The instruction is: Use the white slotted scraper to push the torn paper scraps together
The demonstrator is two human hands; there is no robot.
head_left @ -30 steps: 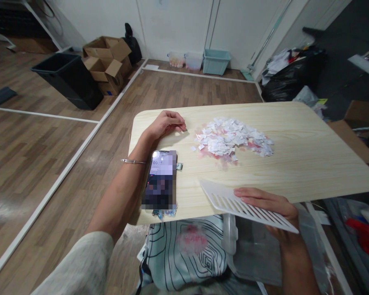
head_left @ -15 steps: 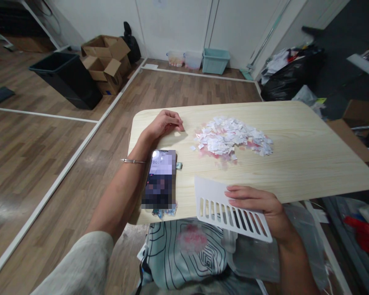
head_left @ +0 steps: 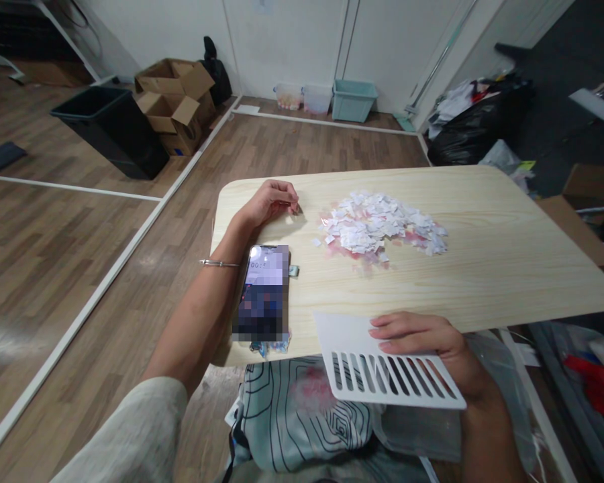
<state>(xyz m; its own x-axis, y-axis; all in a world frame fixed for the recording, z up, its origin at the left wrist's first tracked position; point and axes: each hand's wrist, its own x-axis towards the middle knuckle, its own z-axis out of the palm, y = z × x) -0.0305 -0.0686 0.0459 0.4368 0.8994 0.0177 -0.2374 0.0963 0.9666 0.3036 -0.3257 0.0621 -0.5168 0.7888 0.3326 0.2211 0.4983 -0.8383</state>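
Note:
My right hand (head_left: 423, 339) grips a flat white slotted plastic panel (head_left: 382, 369) at the near edge of the light wooden table (head_left: 483, 268); the panel sticks out over my lap. My left hand (head_left: 269, 201) rests on the table's far left part, fingers curled and pinched together near a tiny paper scrap (head_left: 294, 210). A heap of small white and pink paper pieces (head_left: 380, 225) lies in the middle of the table, to the right of that hand. A phone (head_left: 263, 294) lies beside my left forearm at the near left edge.
A black bin (head_left: 113, 131) and open cardboard boxes (head_left: 176, 100) stand on the wooden floor at the back left. A teal tub (head_left: 353, 100) sits by the far wall. Black rubbish bags (head_left: 478, 124) and clutter crowd the right side.
My right hand has turned the slotted panel and drawn it nearer to me, so its plain end now lies on the table edge. My left hand has stayed nearly still.

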